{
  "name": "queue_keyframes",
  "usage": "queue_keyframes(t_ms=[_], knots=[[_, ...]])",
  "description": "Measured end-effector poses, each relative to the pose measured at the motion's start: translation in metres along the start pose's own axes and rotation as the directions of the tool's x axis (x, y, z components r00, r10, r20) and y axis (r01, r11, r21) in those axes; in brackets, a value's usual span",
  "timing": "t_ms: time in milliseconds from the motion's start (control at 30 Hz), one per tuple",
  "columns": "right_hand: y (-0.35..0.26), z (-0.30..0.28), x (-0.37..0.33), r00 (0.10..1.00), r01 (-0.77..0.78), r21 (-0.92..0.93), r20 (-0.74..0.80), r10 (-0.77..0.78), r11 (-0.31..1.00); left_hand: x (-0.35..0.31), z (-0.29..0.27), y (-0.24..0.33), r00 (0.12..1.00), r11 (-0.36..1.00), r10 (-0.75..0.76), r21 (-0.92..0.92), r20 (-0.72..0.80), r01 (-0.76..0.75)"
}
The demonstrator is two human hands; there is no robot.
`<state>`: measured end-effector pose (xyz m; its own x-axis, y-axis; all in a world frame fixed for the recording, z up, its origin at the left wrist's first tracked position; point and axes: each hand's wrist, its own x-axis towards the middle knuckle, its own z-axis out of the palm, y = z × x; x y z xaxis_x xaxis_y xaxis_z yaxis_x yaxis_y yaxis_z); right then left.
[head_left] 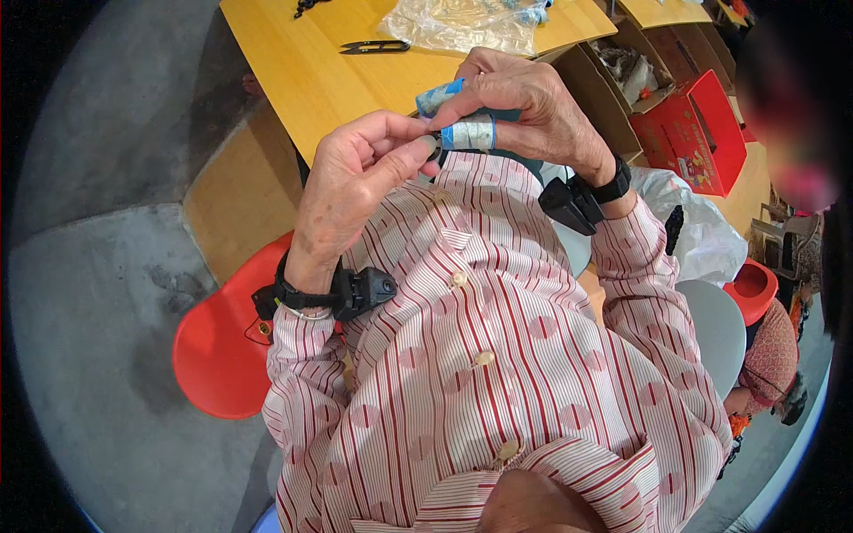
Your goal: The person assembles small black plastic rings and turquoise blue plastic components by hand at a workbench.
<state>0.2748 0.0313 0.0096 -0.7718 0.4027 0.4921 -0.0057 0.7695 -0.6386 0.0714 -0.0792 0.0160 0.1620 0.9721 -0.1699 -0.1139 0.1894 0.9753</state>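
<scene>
My left hand (360, 173) is closed, with thumb and fingers pinching a small dark, rounded piece (434, 147) in front of my chest, near the table's edge. Its exact kind is too small to tell. My right hand (533, 102) meets it from the other side, fingers bent and closed in at the same spot. Blue-and-white tape wraps (468, 133) cover two of its digits. Whatever the right fingertips grip is hidden. Both wrists carry black strapped devices.
On the yellow table (293, 80) lie black thread snips (375, 47) and a clear plastic bag (462, 25). Cardboard boxes and a red box (693, 133) stand to the right, above a white plastic bag (697, 226). A red chair (222, 346) is at left. Another person is at far right.
</scene>
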Motion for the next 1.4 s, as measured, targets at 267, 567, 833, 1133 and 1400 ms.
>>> queue_keyframes(t_ms=[267,567,833,1133,1400], knots=[[0.001,0.002,-0.001,1.0,0.027,-0.051,0.006,-0.027,0.998,0.001,-0.003,-0.003,0.998,0.997,-0.051,-0.052,0.038,0.053],[-0.001,0.002,0.0,1.0,-0.029,-0.07,0.01,0.029,0.997,0.002,-0.004,-0.009,1.0,0.997,-0.009,-0.07,0.013,0.01],[0.0,0.005,-0.002,0.999,-0.048,-0.07,-0.005,0.047,0.996,0.005,-0.003,-0.011,1.0,1.0,0.003,-0.025,0.005,-0.003],[0.0,0.007,-0.007,0.997,-0.075,-0.079,-0.034,0.073,0.994,0.007,-0.004,-0.011,1.0,1.0,-0.009,-0.004,0.018,0.01],[0.002,0.01,-0.008,0.996,-0.048,-0.162,-0.076,0.036,0.986,0.011,-0.005,-0.013,0.999,0.998,-0.037,-0.049,0.031,0.038]])
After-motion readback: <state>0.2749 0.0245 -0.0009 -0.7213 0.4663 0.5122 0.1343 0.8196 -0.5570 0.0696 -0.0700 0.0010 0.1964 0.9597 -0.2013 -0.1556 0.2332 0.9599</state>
